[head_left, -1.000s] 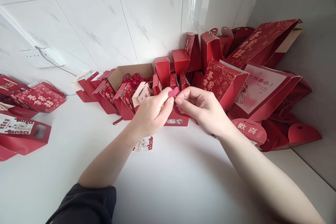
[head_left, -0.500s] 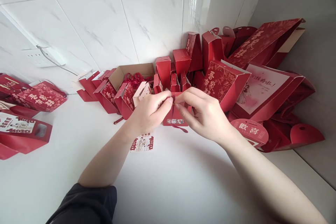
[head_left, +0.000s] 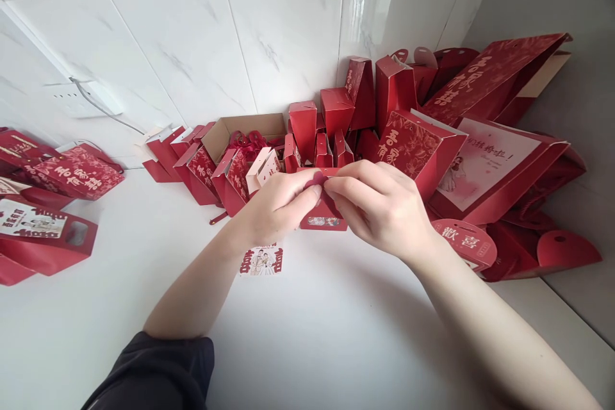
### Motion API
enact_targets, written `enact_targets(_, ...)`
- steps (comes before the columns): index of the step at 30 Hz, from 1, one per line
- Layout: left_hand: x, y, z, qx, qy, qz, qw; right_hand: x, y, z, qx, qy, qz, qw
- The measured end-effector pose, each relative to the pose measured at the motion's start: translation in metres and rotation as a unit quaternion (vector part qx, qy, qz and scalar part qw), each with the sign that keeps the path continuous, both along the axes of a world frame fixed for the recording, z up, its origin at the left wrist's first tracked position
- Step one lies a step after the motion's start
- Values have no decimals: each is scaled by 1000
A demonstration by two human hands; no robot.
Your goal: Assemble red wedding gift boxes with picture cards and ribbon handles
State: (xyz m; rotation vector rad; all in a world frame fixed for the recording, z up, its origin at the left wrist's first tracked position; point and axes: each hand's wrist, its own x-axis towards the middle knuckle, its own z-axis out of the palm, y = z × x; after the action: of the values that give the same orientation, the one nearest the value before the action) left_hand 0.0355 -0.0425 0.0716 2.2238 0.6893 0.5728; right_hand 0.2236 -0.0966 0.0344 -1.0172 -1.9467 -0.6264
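My left hand (head_left: 283,200) and my right hand (head_left: 382,205) meet in the middle, fingertips nearly touching. Between them, both pinch a dark red ribbon (head_left: 317,177), which shows a small loop at the left thumb. Below the fingers is a small red gift box (head_left: 327,224) with a printed strip low on its front. Its upper part is largely covered by my hands. A printed card (head_left: 262,262) with a couple and red characters lies on the white table, just under my left wrist.
Behind my hands, an open cardboard box (head_left: 250,123) holds coiled red ribbons. Several red gift boxes stand along the tiled wall. Larger red bags (head_left: 500,160) crowd the right corner, and more red boxes (head_left: 72,173) sit at far left near a wall socket (head_left: 84,102).
A dark red ribbon loop now shows between my fingertips. The ribbon tail that lay before the small box is no longer visible there. My right hand's fingers have closed further. The view shifted slightly.
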Motion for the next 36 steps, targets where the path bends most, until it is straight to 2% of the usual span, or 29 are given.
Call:
enact_targets(3,0,-2,0,48,12,3,999,-1,-1,1,-16,26,14,999)
enact_targets(6,1,-4,-1,133,43,26,990,-2,-1,2,-35,42,28,998)
enact_targets(10,4,-6,-2,268,98,82,955,-3,-1,3,-44,52,37,997)
enact_targets(12,4,-6,-4,305,112,98,941,-2,-1,3,-45,53,34,997)
enact_targets(18,3,-5,-6,351,140,100,920,0,0,4,-59,47,19,997)
enact_targets(25,1,-1,-12,437,162,94,880,-1,-1,4,-101,30,3,994)
enact_targets(31,3,-2,-14,501,172,112,841,-1,-3,4,-91,13,-19,996)
enact_targets(36,3,-3,-13,509,173,113,836,-1,-1,3,-86,19,5,996)
